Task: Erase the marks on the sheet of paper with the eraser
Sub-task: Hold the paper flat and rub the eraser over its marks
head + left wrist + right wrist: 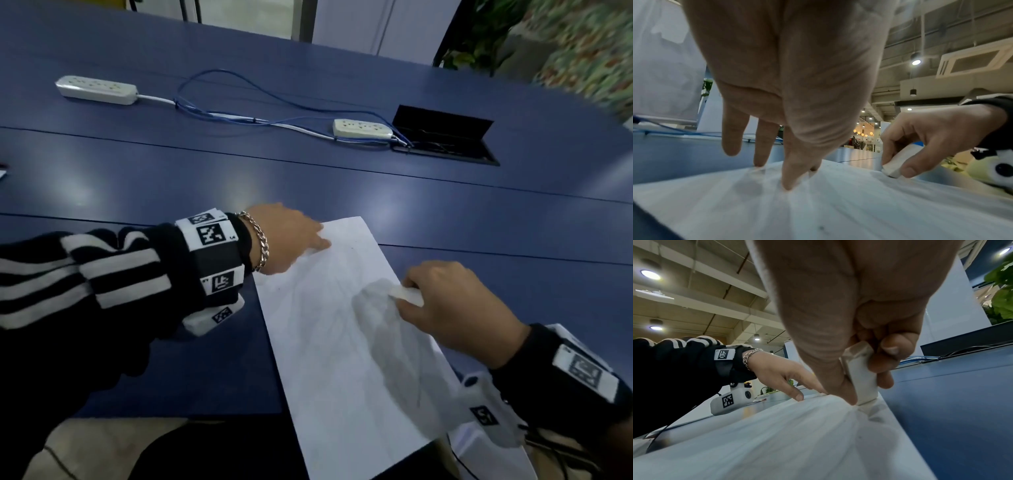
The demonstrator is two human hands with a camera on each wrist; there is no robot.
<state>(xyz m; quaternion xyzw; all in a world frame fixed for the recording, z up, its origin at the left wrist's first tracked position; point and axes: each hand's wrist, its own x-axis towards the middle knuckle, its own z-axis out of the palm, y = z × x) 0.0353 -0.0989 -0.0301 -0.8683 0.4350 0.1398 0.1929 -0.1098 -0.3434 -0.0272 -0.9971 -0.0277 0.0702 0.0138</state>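
One sheet of paper (342,342) (faint marks), left hand (291,240) flat on it, right hand (455,305) pinching one eraser (407,295)

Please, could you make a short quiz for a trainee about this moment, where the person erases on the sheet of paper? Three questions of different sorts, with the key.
1. True or false: the right hand pinches the eraser with its tip on the sheet of paper.
2. Multiple choice: what do the left hand's fingertips do? A) press on the sheet; B) grip a pen; C) hold a power strip.
3. Fill in: the sheet lies on a ____ table.

Key: 1 true; 2 A; 3 blue.
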